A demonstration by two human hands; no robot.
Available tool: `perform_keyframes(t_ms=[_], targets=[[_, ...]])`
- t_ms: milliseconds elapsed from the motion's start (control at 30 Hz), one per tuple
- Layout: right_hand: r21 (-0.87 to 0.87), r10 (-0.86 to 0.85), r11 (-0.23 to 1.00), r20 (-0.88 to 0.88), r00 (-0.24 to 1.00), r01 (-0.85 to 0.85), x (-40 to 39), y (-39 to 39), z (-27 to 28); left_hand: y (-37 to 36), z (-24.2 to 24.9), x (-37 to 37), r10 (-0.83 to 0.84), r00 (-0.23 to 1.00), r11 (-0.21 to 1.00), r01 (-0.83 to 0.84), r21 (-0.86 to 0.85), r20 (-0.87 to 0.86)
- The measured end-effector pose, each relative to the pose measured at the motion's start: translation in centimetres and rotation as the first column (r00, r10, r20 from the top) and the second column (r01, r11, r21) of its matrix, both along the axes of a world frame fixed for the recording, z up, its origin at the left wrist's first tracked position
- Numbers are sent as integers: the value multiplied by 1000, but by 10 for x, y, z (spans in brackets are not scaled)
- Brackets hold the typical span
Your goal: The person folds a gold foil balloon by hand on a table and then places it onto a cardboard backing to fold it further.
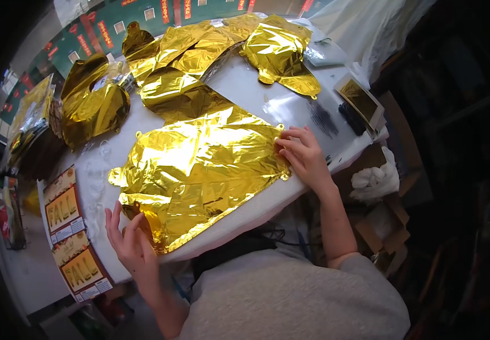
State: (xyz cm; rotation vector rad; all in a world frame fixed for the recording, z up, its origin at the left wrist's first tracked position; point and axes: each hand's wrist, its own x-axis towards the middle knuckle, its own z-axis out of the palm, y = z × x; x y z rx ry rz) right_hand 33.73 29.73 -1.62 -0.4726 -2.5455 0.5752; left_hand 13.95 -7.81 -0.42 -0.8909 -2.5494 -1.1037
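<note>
A flat, uninflated gold foil balloon (199, 164) lies spread across the near part of the white table, creased and shiny, with small tabs along its edges. My right hand (304, 153) is at its right edge, fingertips bent in and pinching the foil beside a tab. At the lower left corner, my left hand (134, 243) is held with fingers apart next to a lifted, curled piece of the foil. Whether its thumb touches the foil is hard to tell. Another gold foil balloon (282, 48) lies flat at the back right.
More gold foil (194, 48) is heaped at the back, and a loosely folded piece (94, 105) sits at the left. Stacked packets (32, 122) stand beyond it. Two printed "FALL" cards (80, 269) lie along the left edge. A white plastic bag (375, 178) rests right of the table.
</note>
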Motion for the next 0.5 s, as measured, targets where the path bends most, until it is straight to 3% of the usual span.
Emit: perform_keyframes(t_ms=[133,233,333,500], targets=[[59,0,998,14,1000,-1,3,-13,5,-14,0,1,-65,997,995,62,-73,-47],[62,-11,998,6,1000,11,0,-22,6,-16,-2,3,-206,979,974,205,-92,6],[8,-40,999,-7,999,40,-2,-25,2,-9,-4,8,-221,974,951,204,-232,-47],[-13,-118,993,-55,991,118,0,-31,-4,-12,-10,8,-209,971,940,164,-300,-121]])
